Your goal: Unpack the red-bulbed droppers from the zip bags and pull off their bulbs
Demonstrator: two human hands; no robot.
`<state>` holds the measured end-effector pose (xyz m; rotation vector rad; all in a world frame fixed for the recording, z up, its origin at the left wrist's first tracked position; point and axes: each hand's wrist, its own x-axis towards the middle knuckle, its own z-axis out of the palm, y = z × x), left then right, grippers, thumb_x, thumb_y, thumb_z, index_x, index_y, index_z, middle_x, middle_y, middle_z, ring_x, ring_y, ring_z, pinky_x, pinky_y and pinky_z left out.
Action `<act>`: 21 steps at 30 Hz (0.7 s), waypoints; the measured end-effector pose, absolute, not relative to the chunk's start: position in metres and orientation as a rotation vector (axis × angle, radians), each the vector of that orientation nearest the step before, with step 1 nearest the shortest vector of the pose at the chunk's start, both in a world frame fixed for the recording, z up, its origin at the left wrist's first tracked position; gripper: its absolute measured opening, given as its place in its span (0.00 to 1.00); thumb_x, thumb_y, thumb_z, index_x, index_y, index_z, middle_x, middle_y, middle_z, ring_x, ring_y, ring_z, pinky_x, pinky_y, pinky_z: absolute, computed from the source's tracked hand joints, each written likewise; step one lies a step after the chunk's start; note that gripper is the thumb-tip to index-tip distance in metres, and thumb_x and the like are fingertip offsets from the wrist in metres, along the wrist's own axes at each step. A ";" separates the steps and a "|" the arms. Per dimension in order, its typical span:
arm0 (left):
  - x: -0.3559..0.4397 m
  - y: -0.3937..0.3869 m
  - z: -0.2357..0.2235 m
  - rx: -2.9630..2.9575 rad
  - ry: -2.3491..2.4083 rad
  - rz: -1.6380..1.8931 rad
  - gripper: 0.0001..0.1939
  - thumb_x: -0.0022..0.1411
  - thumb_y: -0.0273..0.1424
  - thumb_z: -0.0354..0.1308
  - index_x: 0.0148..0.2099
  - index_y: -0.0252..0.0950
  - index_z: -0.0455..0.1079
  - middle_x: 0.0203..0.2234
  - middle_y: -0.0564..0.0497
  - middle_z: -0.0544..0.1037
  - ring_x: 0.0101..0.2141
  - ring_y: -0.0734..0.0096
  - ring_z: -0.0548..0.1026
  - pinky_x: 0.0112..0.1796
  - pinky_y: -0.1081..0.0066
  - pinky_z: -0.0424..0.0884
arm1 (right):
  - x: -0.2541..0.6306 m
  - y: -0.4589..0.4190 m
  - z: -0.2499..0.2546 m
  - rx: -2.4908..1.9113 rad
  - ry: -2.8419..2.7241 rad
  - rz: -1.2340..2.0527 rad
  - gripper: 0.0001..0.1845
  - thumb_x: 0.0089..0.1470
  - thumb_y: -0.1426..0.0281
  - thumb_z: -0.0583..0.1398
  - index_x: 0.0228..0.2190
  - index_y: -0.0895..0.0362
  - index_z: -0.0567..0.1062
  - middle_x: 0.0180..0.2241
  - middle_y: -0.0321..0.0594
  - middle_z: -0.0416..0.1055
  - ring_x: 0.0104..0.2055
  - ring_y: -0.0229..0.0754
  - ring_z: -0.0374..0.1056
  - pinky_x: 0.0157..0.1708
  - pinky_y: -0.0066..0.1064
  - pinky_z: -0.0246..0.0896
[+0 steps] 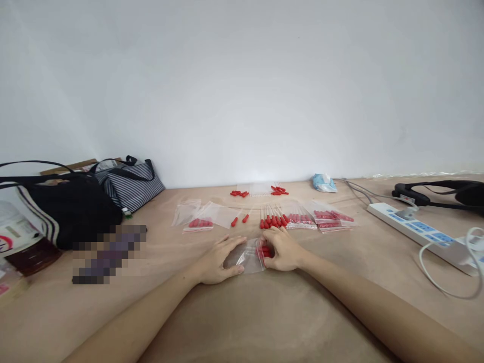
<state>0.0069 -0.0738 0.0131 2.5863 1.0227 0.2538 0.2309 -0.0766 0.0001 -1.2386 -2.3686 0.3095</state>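
Steady the clear, flat plastic bag [250, 259], near centre, with the uncurled left hand [220, 259]; align the red, bulb-ended droppers [266, 251] with the right hand [284, 250], apparently pinching them at the bag's right end.

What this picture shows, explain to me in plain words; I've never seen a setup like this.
There is no machine here, just a person's two bare hands. The one picture comes from a camera worn on that person's head, looking forward and down across a brown table.

The right hand curls around one end of a small clear bag, where red bulbs show. The left hand is spread open at the bag's other end; whether it touches the plastic is hard to tell.

Beyond them lie a row of red-ended sticks and clear packets with red pieces inside. A black bag and a striped bag stand left; a power strip lies right.
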 end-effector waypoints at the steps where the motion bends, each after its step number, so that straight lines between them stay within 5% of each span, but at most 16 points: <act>1: 0.007 -0.074 0.013 2.589 1.020 0.251 0.31 0.56 0.41 0.51 0.59 0.39 0.48 0.57 0.48 0.57 0.56 0.61 0.54 0.57 0.56 0.44 | 0.233 -0.077 0.000 -1.225 -2.357 0.329 0.13 0.35 0.72 0.61 0.28 0.57 0.67 0.29 0.36 0.66 0.33 0.39 0.59 0.36 0.33 0.50; 13: 0.004 -0.072 0.010 2.582 1.016 0.297 0.31 0.55 0.41 0.52 0.59 0.41 0.49 0.56 0.48 0.58 0.56 0.58 0.54 0.56 0.55 0.47 | 0.265 -0.081 -0.018 -0.975 -2.093 0.488 0.04 0.47 0.70 0.58 0.29 0.57 0.68 0.28 0.37 0.65 0.29 0.35 0.61 0.30 0.28 0.57; 21: 0.005 -0.074 0.013 2.591 1.026 0.275 0.32 0.55 0.41 0.52 0.59 0.40 0.49 0.57 0.48 0.57 0.56 0.59 0.54 0.56 0.55 0.47 | 0.281 -0.087 -0.015 -0.964 -2.128 0.802 0.24 0.42 0.60 0.62 0.41 0.55 0.68 0.39 0.41 0.68 0.39 0.41 0.64 0.39 0.33 0.60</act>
